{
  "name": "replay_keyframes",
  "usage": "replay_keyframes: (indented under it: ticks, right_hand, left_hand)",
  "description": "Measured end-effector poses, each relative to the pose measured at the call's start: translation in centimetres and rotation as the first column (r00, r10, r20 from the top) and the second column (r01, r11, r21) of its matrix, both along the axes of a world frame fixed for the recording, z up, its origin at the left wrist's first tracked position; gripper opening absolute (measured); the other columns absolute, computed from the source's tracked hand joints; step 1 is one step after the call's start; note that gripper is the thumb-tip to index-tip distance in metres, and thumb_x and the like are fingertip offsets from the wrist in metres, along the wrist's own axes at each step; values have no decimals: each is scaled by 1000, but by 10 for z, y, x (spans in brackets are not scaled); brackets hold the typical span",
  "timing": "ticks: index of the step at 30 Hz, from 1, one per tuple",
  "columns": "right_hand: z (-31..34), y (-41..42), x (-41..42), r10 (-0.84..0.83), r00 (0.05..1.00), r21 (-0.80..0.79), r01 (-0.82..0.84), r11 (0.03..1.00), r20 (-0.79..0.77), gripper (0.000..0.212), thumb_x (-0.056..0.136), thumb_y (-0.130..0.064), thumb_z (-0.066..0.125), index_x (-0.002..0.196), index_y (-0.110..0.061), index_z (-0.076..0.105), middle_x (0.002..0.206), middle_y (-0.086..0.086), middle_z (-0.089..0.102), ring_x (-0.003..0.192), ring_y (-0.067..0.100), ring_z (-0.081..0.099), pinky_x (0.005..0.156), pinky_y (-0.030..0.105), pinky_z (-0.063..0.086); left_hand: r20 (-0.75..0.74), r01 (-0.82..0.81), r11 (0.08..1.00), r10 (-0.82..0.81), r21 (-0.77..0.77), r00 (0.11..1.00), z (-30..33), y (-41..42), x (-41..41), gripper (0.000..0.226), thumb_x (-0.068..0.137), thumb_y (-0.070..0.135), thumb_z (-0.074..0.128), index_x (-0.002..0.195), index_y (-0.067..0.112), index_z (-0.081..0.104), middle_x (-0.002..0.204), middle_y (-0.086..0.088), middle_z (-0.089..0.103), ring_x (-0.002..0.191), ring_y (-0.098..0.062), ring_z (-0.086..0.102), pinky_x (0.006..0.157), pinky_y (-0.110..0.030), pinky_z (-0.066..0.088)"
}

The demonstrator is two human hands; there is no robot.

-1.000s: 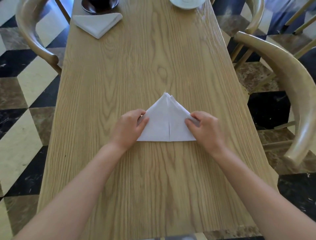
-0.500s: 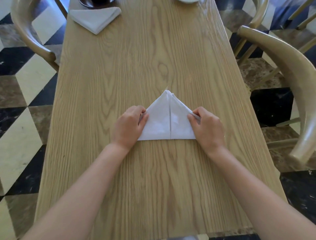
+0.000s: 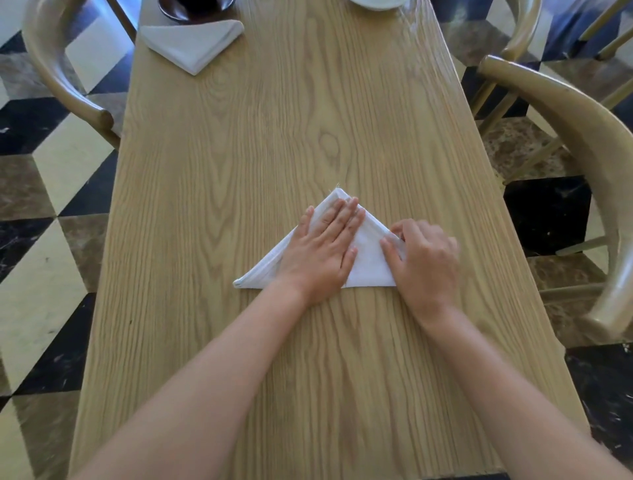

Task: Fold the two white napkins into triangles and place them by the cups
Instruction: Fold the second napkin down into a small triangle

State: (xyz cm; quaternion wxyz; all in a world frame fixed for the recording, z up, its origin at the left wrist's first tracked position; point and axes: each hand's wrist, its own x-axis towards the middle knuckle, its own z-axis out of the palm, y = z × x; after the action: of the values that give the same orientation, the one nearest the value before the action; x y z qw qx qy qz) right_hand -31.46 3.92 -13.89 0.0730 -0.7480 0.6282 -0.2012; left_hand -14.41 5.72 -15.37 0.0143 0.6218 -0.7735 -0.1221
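A white napkin point(image 3: 368, 263), folded to a triangle with its tip pointing away from me, lies mid-table. My left hand point(image 3: 322, 253) rests flat on its middle, fingers together and stretched toward the tip. My right hand point(image 3: 423, 263) pinches the napkin's right sloping edge between thumb and fingers. A second white napkin point(image 3: 193, 42), folded to a triangle pointing toward me, lies at the far left of the table next to a dark saucer point(image 3: 195, 7). A white saucer point(image 3: 376, 2) shows at the far edge; the cups themselves are cut off.
The long wooden table point(image 3: 308, 137) runs away from me. Curved wooden chairs stand at the left point(image 3: 58, 68) and at the right point(image 3: 579, 116), a further one at the far right point(image 3: 524, 31). The floor around is chequered tile.
My left hand moved from the napkin's left corner onto its middle and now lies flat. The left corner is uncovered. My right hand stays at the right edge.
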Motion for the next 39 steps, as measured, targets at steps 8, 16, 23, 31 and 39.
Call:
replay_keyframes:
  ticks: [8, 16, 23, 31, 39]
  right_hand:
    - [-10, 18, 41, 136, 982, 241, -101, 965, -133, 52, 99, -31, 21, 148, -15, 16, 156, -2, 15, 144, 15, 8, 116, 48, 1]
    - [-18, 41, -26, -41, 966, 340, 130, 931, -257, 59, 95, -45, 5, 144, -19, -12, 154, -10, -16, 138, 3, -18, 112, 46, -15]
    - [10, 17, 14, 72, 987, 117, -55, 992, -142, 56, 96, -34, 20, 149, -18, 10, 155, -2, 2, 144, 16, 4, 111, 54, -8]
    - [-14, -19, 57, 407, 895, 299, -344, 890, -184, 52, 100, -39, 17, 149, -29, 2, 158, -11, -2, 142, 6, -13, 115, 40, -5]
    - [-15, -17, 56, 393, 903, 247, -346, 905, -174, 52, 99, -33, 24, 149, -26, 12, 157, -9, 4, 142, 7, -5, 115, 40, 0]
  left_hand:
    - [-19, -21, 1000, 22, 4, 1000, 2, 0, -3, 54, 99, 35, 14, 147, 26, -8, 148, 16, -21, 137, 0, -21, 115, -35, -13]
    - [-21, -4, 1000, 4, -7, 1000, 3, 0, -1, 54, 98, 34, 12, 146, 27, -12, 150, 16, -21, 138, -2, -22, 114, -34, -16]
    - [-513, -90, 986, 7, -137, 859, 7, 2, 5, 56, 99, 17, 28, 147, 13, 1, 156, 3, -7, 144, -8, -9, 118, -29, -1]
    - [-466, -412, 903, 314, -123, 827, 2, -13, 2, 52, 96, 10, 31, 147, 6, 19, 156, -7, 14, 144, -12, 12, 118, -35, 13]
    - [28, -555, 828, 558, -77, 829, -7, 18, 48, 55, 98, 36, 20, 148, 33, -3, 158, 3, -8, 144, -9, -8, 104, -58, -22]
